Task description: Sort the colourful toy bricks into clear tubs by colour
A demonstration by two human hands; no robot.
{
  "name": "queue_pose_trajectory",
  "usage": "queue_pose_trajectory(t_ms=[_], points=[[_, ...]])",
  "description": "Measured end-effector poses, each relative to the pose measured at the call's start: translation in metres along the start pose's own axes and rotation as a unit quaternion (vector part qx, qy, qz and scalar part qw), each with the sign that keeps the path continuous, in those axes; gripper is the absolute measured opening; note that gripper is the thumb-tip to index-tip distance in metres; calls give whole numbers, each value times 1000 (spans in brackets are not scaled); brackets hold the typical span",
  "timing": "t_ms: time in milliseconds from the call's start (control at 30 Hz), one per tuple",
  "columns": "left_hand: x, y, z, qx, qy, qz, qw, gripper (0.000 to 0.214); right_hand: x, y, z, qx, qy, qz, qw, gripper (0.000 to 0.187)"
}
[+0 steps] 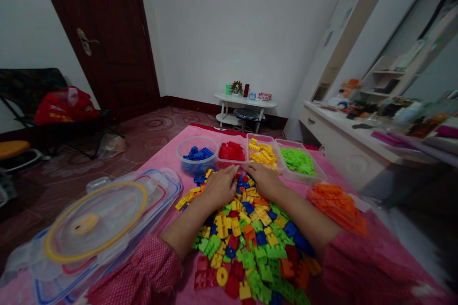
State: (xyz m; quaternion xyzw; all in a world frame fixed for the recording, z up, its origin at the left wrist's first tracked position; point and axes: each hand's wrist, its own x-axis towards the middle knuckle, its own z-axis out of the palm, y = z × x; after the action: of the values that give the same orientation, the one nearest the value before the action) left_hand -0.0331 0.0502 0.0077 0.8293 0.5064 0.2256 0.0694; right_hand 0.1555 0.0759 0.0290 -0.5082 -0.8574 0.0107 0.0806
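Observation:
A large heap of mixed toy building bricks (pixel 257 238) in red, yellow, green, blue and orange covers the near middle of the pink-covered table (pixel 168 152). My left hand (pixel 222 185) lies over the far part of the heap, fingers stretched forward and touching bricks. Opposite it, my right hand (pixel 266 181) rests palm down, its fingers pointing inward towards the left. The fingertips of both hands come close together near the red container, with loose bricks between the hands. I see nothing gripped in either one; the undersides of both palms are hidden.
Behind the hands stand clear containers of blue bricks (pixel 198 153), red bricks (pixel 232 151), yellow bricks (pixel 264 153) and green bricks (pixel 296 159). Orange bricks (pixel 336 205) sit at the right. Stacked clear lids (pixel 107 214) lie left. A cluttered dresser (pixel 332 128) stands right.

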Motion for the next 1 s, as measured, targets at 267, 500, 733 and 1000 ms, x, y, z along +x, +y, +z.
queue_pose_trajectory(t_ms=[267,500,733,1000], points=[[4,-1,-9,-54,12,21,998,29,2,17,-19,27,-31,91,995,31],[2,1,-11,-45,30,16,998,22,-5,-6,-2,22,-20,63,998,46],[6,-5,-55,-151,213,-52,964,40,12,-35,-17,18,9,60,998,29],[4,-13,-89,-317,340,-74,882,31,46,-84,8,58,8,-146,987,37]])
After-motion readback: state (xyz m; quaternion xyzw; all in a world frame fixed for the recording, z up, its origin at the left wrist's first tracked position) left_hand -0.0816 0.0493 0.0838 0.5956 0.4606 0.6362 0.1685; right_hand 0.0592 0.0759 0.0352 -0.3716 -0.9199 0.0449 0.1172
